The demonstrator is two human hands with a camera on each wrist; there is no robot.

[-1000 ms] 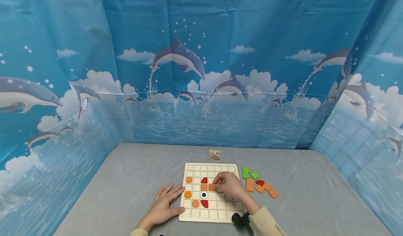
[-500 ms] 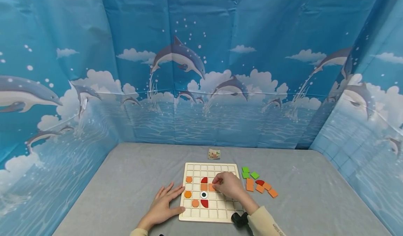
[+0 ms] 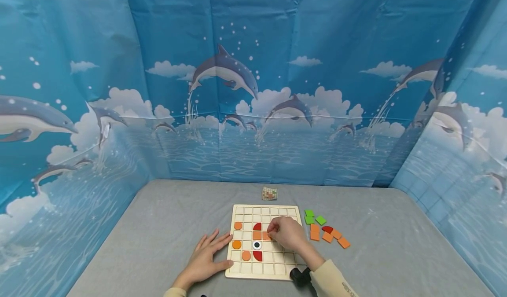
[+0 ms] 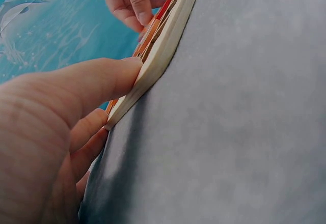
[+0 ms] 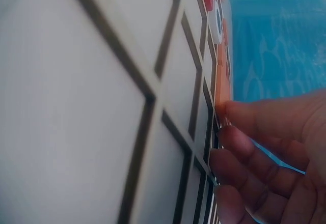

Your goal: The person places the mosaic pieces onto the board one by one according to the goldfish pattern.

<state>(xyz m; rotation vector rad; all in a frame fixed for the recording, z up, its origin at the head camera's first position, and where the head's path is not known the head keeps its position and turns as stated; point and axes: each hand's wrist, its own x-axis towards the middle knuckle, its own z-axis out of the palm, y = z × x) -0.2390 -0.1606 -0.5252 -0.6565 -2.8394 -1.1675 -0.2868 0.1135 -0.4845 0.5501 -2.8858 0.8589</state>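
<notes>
A pale wooden grid board [image 3: 257, 269] lies on the grey table. My left hand [image 3: 206, 257] rests at the board's left side, fingers spread, thumb and fingertips touching its edge. Over the middle of the grid, my right hand [image 3: 288, 234] holds an orange square tile [image 3: 266, 235] by thumb and fingertips, in a cell beside another orange square tile [image 3: 257, 235]. In the right wrist view the thumb touches that tile [image 5: 221, 89]. Red quarter-circle tiles [image 3: 257, 226], a white disc with a black dot [image 3: 257, 245] and orange discs [image 3: 246, 255] sit in other cells. My right palm hides some cells.
Right of the board lie several loose orange tiles [image 3: 343, 243], green tiles [image 3: 321, 220] and a red tile [image 3: 327, 229]. A small patterned card [image 3: 270, 194] lies behind the board. A black object [image 3: 299, 277] is by the right wrist. A dolphin-print curtain [image 3: 245, 152] surrounds the table.
Almost nothing differs. The right forearm and the black object by it have shifted very slightly left; both hands keep their places on the board.
</notes>
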